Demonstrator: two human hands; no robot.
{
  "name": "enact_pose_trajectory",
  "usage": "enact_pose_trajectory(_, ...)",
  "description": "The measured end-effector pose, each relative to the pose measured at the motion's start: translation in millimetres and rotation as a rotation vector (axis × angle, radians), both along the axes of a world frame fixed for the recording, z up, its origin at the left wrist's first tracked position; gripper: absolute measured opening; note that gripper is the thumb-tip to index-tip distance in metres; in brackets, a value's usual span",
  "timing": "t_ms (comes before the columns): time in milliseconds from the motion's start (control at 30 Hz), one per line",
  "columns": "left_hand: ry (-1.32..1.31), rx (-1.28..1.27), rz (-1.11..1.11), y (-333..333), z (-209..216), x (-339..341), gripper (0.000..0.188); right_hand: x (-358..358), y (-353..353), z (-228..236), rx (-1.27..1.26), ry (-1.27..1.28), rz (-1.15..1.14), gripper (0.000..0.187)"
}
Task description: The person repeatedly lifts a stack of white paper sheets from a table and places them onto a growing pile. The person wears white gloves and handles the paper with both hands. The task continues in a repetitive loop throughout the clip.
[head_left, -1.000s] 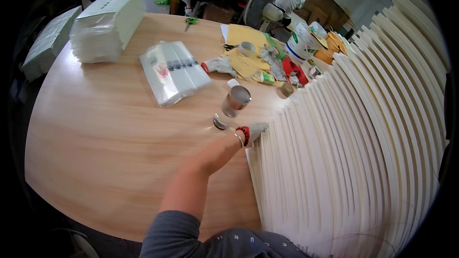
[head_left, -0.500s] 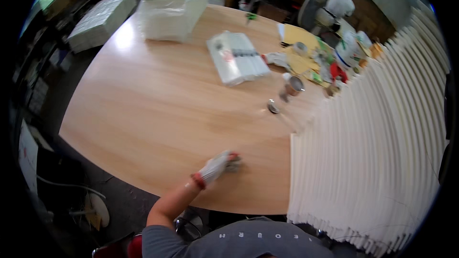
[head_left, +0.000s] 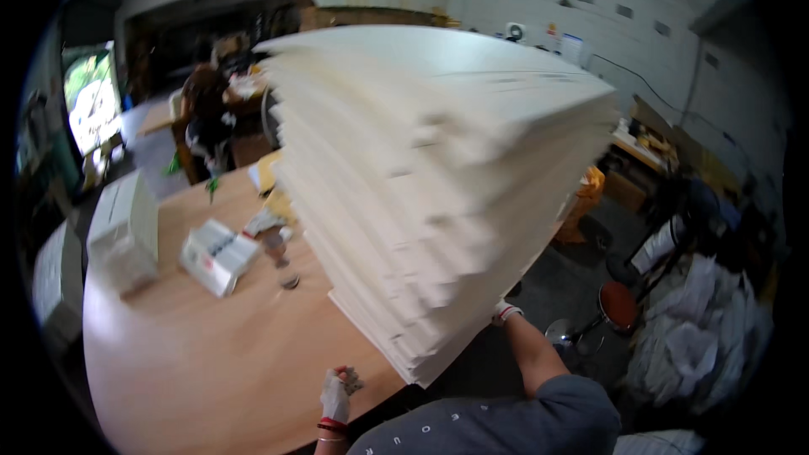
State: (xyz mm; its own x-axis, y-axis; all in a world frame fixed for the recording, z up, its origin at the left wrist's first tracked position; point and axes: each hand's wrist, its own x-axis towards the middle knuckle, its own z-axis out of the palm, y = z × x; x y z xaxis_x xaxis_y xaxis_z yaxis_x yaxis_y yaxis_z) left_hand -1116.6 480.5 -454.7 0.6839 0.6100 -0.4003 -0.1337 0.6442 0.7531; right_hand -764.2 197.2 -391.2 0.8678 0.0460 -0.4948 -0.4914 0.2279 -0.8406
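My left hand (head_left: 335,398), in a white work glove with a red cuff, is over the wooden table near its front edge. Its fingers are closed on a small crumpled grey cloth (head_left: 353,382). A tall stack of white sheets (head_left: 438,227) rises at the table's right side, its edges uneven and smeared by motion. My right hand (head_left: 506,312), gloved in white too, reaches to the near right side of this stack. The stack's edge hides its fingers, so I cannot see what they grip.
On the table (head_left: 194,354) are a plastic-wrapped white pack (head_left: 221,257), a metal cup (head_left: 275,246) and a small round metal piece (head_left: 290,281). A wrapped white block (head_left: 125,232) stands far left. A round stool (head_left: 618,307) and white plastic sheeting (head_left: 695,341) are on the right. Another person (head_left: 208,109) sits beyond.
The view has swung right, bringing the stack to the middle. My right hand has come into view beside it. My left hand still holds the grey cloth.
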Motion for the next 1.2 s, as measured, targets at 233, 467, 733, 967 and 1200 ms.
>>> enact_pose_trajectory(233,0.155,0.245,-0.04,146.2,5.4,66.6,0.033,-12.1,29.6,-5.1,0.175,0.114,0.055,0.065)
enact_pose_trajectory(467,-0.082,-0.032,-0.157,115.4,14.3,99.4,0.026,-36.2,17.1,-72.3,0.428,-0.247,-0.066,0.052)
enact_pose_trajectory(733,0.027,-0.27,-0.167,-15.6,7.9,165.7,0.082,-56.5,67.8,-52.3,0.409,-0.277,-0.153,0.038)
enact_pose_trajectory(967,0.395,-0.324,-0.323,-5.9,56.5,131.5,0.072,-84.6,85.8,-24.5,0.108,-0.162,-0.041,0.037)
enact_pose_trajectory(1200,0.207,1.163,-0.097,165.7,35.6,72.9,0.063,-82.8,129.8,-4.2,-0.086,-0.154,0.113,0.035)
